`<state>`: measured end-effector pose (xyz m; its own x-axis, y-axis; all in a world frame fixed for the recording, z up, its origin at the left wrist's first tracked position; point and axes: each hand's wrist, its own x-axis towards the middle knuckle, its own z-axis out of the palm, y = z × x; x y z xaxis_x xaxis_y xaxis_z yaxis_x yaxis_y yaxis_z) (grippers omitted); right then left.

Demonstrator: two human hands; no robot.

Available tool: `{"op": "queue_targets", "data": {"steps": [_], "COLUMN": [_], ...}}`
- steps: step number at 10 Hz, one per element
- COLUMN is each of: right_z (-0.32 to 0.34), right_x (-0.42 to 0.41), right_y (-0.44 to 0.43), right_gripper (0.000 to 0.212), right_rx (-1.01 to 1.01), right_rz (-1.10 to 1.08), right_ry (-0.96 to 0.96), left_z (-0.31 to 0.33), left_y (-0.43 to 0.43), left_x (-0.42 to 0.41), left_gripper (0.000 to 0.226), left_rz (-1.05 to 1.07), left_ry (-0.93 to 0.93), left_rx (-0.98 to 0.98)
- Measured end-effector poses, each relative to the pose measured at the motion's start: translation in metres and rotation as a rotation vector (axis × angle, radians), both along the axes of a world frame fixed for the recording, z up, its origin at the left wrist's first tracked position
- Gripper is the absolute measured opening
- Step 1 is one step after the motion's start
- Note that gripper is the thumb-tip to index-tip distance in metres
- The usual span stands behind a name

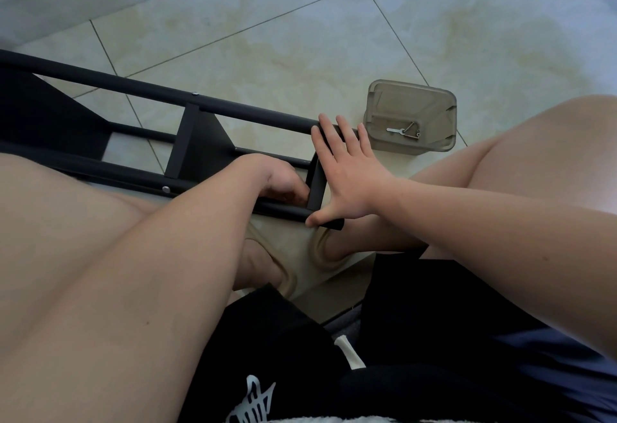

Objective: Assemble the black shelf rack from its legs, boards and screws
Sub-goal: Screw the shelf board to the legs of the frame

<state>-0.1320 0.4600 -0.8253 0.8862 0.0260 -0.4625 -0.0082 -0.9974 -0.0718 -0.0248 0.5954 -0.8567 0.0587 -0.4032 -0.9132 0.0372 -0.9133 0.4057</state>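
item: black shelf rack (197,142), partly built, lying on its side on the tiled floor (300,38), in front of a seated person's bare knees.
- far leg (133,87): black tube, runs from the left edge toward the middle; one silver screw head (196,93) shows on it.
- near leg (287,210): black tube, parallel, closer to the person; one silver screw head (165,189) on it.
- middle board (200,135): black, set between the legs.
- end board (316,185): black, at the right end of the legs, mostly covered by a hand.

right hand (347,172): flat, fingers straight and spread; fingertips on the far leg's end, thumb on the near leg's end, palm against the end board.

left hand (277,179): reaches inside the frame just left of the end board, fingers curled; whether it grips anything cannot be told.

plastic box (377,102): translucent, grey-brown, on the floor just right of the rack's end; inside, a small flat wrench (395,130) and small metal fittings.

beige slippers (325,249): on the person's feet, below the near leg.
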Motion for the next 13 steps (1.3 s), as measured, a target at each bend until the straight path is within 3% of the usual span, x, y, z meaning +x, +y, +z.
{"op": "queue_targets", "data": {"steps": [1,2,3,5,6,7,8,9,11,12,13], "right_z": [0.0003,0.0006,0.0005,0.0002,-0.0001,0.0003,0.0005,0.0002,0.0009,0.0009,0.0013], "right_x": [0.0003,0.0002,-0.0001,0.0004,0.0003,0.0003,0.0003,0.0001,0.0002,-0.0001,-0.0002], "right_y": [-0.0004,-0.0002,0.0001,-0.0003,-0.0002,0.0000,-0.0001,0.0006,-0.0001,0.0001,-0.0002], "right_gripper": [0.154,0.154,0.154,0.155,0.154,0.154,0.154,0.154,0.154,0.154,0.154], "right_rx": [0.001,0.002,0.008,0.005,0.007,0.008,0.007,0.005,0.008,0.014,0.020], "right_rz": [0.002,0.003,0.001,0.002,0.001,0.001,-0.001,-0.001,-0.001,-0.001,-0.003], "right_ry": [0.003,0.002,0.002,0.004,0.005,0.005,0.003,0.005,0.006,0.005,0.005], "left_z": [0.0026,0.0030,0.0048,0.0036,0.0001,-0.0019,0.0017,0.0019,-0.0043,-0.0027,-0.0007], "left_y": [0.0003,0.0015,0.0013,0.0004,0.0020,0.0023,0.0011,0.0003,0.0012,0.0019,0.0022], "left_x": [0.0008,0.0017,-0.0011,-0.0001,0.0019,0.0032,0.0002,-0.0001,0.0020,0.0023,0.0011], "left_gripper": [0.020,0.027,0.013,0.026,0.016,0.029,0.017,0.035,0.015,0.026,0.017], "left_rz": [0.008,0.025,0.034,0.005,0.033,0.037,0.039,0.013,0.050,0.055,0.054], "left_ry": [0.035,0.090,0.090,0.007,0.032,0.071,0.073,0.022,0.072,0.101,0.109], "left_rx": [-0.015,-0.021,-0.008,-0.006,-0.015,-0.014,-0.020,-0.005,-0.047,-0.058,-0.052]}}
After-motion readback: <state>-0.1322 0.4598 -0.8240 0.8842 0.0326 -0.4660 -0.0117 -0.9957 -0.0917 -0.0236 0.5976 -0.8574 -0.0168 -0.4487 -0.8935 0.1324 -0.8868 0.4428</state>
